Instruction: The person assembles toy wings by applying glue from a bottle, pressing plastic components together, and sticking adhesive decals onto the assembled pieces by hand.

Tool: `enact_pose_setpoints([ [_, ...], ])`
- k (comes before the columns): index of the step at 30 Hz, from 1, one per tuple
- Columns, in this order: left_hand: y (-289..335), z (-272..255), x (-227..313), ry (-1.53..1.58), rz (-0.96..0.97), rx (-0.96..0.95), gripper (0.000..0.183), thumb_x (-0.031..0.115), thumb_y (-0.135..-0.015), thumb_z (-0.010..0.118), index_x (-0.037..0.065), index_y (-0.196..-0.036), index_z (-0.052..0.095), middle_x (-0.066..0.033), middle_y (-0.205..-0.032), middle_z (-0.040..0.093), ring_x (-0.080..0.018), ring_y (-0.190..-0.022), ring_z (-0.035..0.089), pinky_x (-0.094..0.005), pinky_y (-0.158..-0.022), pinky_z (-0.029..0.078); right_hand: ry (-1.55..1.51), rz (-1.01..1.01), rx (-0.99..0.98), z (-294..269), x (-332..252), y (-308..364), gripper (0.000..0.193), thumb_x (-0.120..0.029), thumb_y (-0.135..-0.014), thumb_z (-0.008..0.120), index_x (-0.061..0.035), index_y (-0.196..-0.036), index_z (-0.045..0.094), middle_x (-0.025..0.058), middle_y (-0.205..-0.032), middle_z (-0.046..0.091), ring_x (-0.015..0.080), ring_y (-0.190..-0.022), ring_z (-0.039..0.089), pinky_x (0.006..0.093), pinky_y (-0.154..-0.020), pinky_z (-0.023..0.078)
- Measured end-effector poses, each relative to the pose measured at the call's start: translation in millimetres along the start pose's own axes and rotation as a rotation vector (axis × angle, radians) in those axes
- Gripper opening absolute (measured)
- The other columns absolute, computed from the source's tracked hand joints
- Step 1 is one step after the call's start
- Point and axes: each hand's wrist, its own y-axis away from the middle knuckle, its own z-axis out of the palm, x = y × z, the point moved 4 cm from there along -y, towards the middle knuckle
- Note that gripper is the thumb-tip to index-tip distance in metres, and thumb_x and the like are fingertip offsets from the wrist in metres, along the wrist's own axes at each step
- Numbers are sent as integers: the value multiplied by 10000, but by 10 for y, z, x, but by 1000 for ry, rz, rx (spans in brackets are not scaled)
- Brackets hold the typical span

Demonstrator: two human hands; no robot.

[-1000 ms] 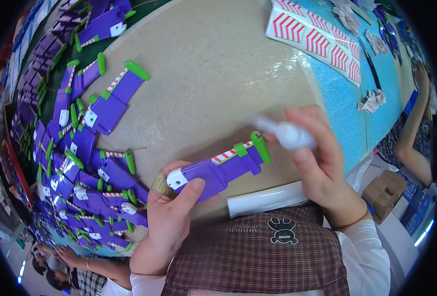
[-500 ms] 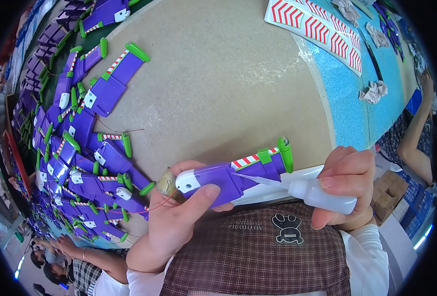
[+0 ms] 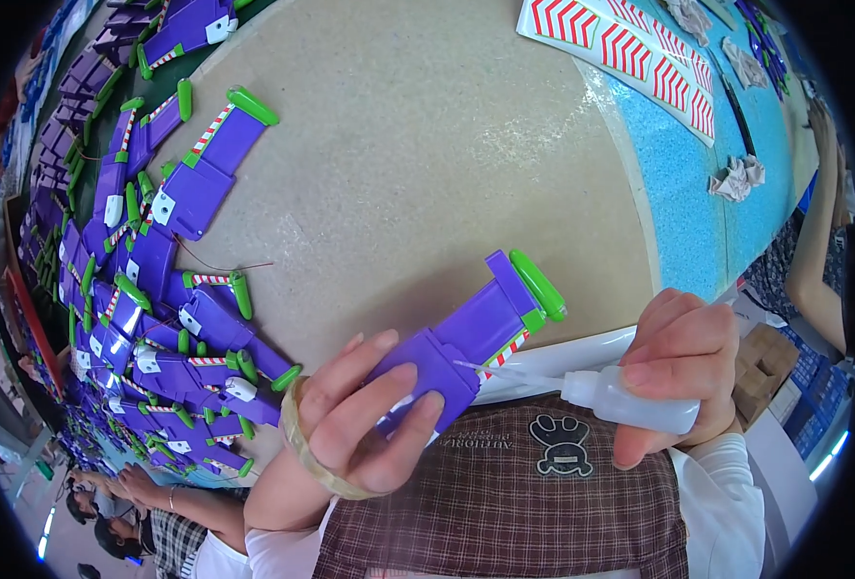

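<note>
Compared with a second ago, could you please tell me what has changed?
The left hand has turned over the purple plastic piece with the green rounded end, bringing its red-and-white striped edge to the near side. The right hand has moved the translucent white squeeze bottle toward the body and rightward, its thin nozzle now over the piece. Neither was let go. The pile of similar purple pieces stayed put.

Workshop: heaped identical purple parts [image 3: 162, 255]
</note>
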Motion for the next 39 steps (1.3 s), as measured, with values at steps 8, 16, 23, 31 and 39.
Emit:
enact_pose_setpoints([
  [8,-4,-14,-27,-84,-42,-4,335,61,-632,705,134,-936,585,-101,-1015,502,-320,-964,565,-367,-763,531,-83,159,149,-39,169,0,528,-473,-641,750,-79,-940,566,54,-883,443,147,-661,504,246,-569,410],
  [16,17,-19,55,-152,21,16,340,76,-628,711,146,-936,586,-93,-1014,498,-311,-965,563,-347,-738,531,-19,65,32,-23,99,19,515,-387,-617,798,-73,-973,599,58,-871,483,162,-691,511,250,-571,398],
  [23,19,-17,47,-145,39,15,350,74,-629,709,151,-947,585,-93,-1006,498,-315,-950,569,-345,-725,531,29,94,20,-7,92,1,516,-530,-670,708,-83,-886,566,36,-836,406,130,-610,434,259,-536,344],
  [31,-4,90,-213,476,-597,67,335,28,-737,687,53,-1029,524,-101,-957,552,-211,-780,600,-280,-639,511,-106,228,129,-25,298,-126,469,-350,-642,798,-49,-921,570,78,-862,476,172,-704,529,256,-598,419],
  [39,67,224,-234,1224,-1294,244,230,92,-894,544,8,-1094,466,-78,-956,597,-137,-765,584,-267,-598,495,98,91,10,49,169,-151,496,-298,-577,836,-59,-942,601,83,-858,545,185,-730,549,262,-604,429],
])
